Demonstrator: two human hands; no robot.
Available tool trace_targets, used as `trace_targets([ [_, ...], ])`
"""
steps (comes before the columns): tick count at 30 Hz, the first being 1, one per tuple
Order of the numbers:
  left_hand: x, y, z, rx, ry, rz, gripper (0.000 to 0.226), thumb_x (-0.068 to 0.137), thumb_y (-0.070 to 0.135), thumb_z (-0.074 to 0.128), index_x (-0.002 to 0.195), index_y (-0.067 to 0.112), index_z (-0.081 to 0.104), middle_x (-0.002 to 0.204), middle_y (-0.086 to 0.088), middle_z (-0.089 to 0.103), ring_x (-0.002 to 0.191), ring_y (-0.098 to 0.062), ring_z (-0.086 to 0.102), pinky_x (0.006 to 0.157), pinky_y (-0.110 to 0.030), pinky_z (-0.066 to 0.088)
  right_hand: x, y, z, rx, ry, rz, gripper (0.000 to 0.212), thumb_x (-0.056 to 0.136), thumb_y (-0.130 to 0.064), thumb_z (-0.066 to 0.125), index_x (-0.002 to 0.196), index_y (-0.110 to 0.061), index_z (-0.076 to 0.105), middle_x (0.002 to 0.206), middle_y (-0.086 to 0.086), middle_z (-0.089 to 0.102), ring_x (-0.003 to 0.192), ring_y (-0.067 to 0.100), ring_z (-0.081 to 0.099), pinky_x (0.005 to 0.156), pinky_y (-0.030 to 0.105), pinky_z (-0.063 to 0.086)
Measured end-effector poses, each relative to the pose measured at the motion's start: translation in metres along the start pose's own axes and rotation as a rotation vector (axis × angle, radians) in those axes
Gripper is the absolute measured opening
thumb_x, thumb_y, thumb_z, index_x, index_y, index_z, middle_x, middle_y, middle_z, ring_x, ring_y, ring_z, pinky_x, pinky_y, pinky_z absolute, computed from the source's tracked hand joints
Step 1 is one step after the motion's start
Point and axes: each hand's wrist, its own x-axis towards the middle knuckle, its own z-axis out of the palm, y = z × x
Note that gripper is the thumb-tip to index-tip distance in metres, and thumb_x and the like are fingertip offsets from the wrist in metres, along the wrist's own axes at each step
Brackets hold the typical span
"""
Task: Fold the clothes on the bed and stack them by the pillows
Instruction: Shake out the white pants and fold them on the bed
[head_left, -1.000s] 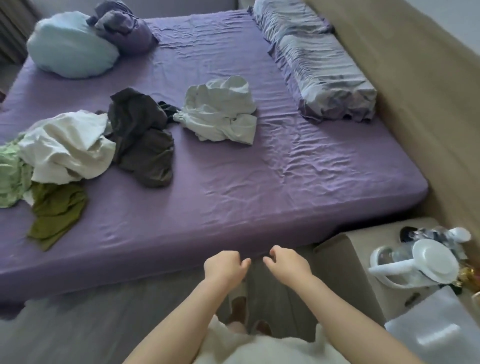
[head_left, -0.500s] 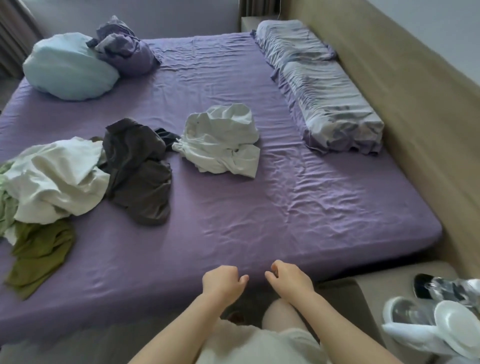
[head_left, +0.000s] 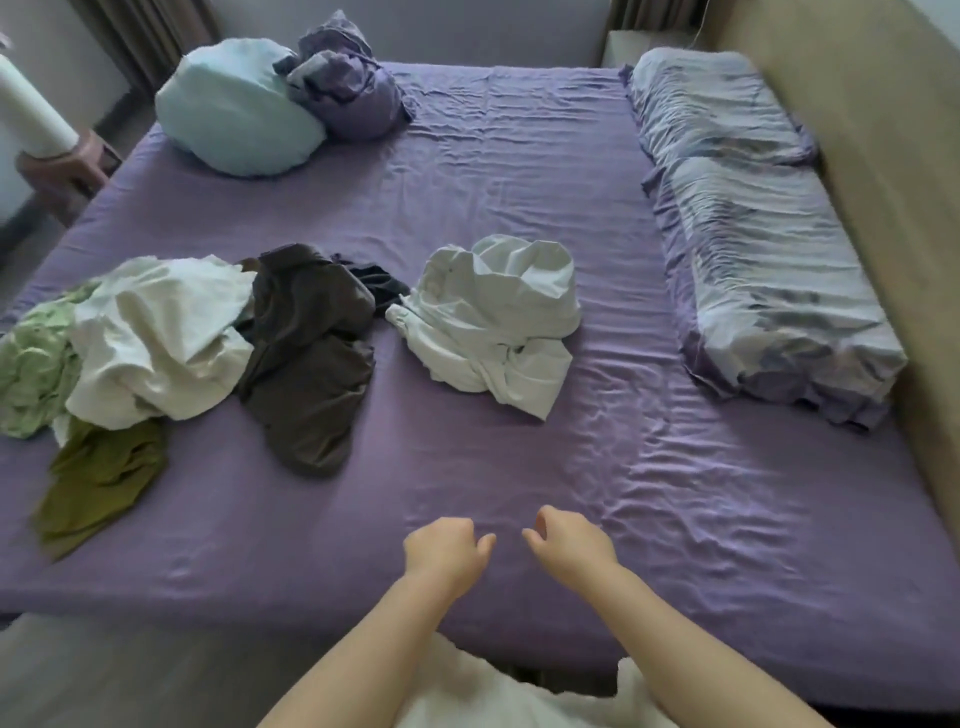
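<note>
Both hands are out over the near edge of the bed (head_left: 519, 171), side by side and just apart. The left hand (head_left: 444, 553) has its fingers curled in loosely with nothing inside them; the right hand (head_left: 571, 545) is the same, fingers bent inward, thumb out toward the left hand, holding nothing.

The clothes lie unfolded on the purple sheet. A crumpled white garment (head_left: 493, 322) sits near the middle of the bed, closest to the hands. Just left of it a dark grey-brown garment (head_left: 306, 358) sprawls, with a small black piece (head_left: 376, 283) poking out between the two. Further left, another white garment (head_left: 156, 338) is heaped over a light green garment (head_left: 31, 364) and an olive garment (head_left: 98, 483), all touching in one pile.

Two pillows (head_left: 769, 275) in striped purple cases line the right side against the headboard (head_left: 872, 156). At the far left corner rest a pale blue pillow (head_left: 234, 109) and a bunched purple cloth (head_left: 348, 88), touching.
</note>
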Motion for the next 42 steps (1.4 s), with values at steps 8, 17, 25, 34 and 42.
trace_targets([
  [8,0.047,-0.003,-0.037,-0.072,-0.023,-0.134,0.043,0.094,0.053,0.036,0.096,0.019,0.061,0.101,0.001,0.066,0.095,-0.022,0.062,0.073,-0.03,0.042,0.072,-0.022,-0.041,0.06,0.001,-0.041,0.035,0.094,-0.044,0.04,0.115,-0.018,0.051,0.113,-0.002,0.06,0.101,0.02,0.056,0.068,0.028,0.036],
  [17,0.124,-0.03,-0.081,-0.107,-0.059,-0.125,0.042,0.093,0.054,0.035,0.084,0.018,0.056,0.093,0.002,0.066,0.085,-0.022,0.063,0.067,-0.029,0.042,0.132,-0.036,-0.065,0.162,0.004,0.101,0.036,0.092,-0.046,0.042,0.117,-0.023,0.053,0.116,-0.003,0.059,0.102,0.018,0.056,0.072,0.028,0.038],
  [25,0.225,-0.046,-0.121,-0.333,-0.044,-0.18,0.041,0.094,0.053,0.037,0.119,0.026,0.055,0.116,0.005,0.062,0.104,-0.019,0.059,0.081,-0.031,0.045,0.223,-0.061,-0.103,0.183,0.039,0.075,0.041,0.093,-0.04,0.046,0.126,-0.016,0.051,0.127,0.001,0.056,0.114,0.02,0.053,0.085,0.033,0.043],
  [34,0.329,-0.07,-0.13,-0.736,0.024,-0.308,0.053,0.092,0.035,0.052,0.138,0.012,0.04,0.13,-0.013,0.051,0.117,-0.031,0.051,0.095,-0.042,0.045,0.339,-0.095,-0.152,-0.1,0.374,-0.192,0.057,0.092,-0.028,0.053,0.144,-0.016,0.031,0.156,0.01,0.016,0.144,0.024,0.009,0.113,0.04,0.016],
  [42,0.383,-0.075,-0.135,-1.2,-0.025,-0.407,0.077,0.091,0.015,0.055,0.15,0.018,0.006,0.146,-0.009,0.036,0.127,-0.03,0.043,0.105,-0.041,0.039,0.41,-0.106,-0.18,-0.229,0.278,-0.068,0.073,0.092,-0.032,0.051,0.148,-0.015,0.009,0.135,0.012,0.047,0.129,0.027,0.038,0.114,0.045,0.011],
])
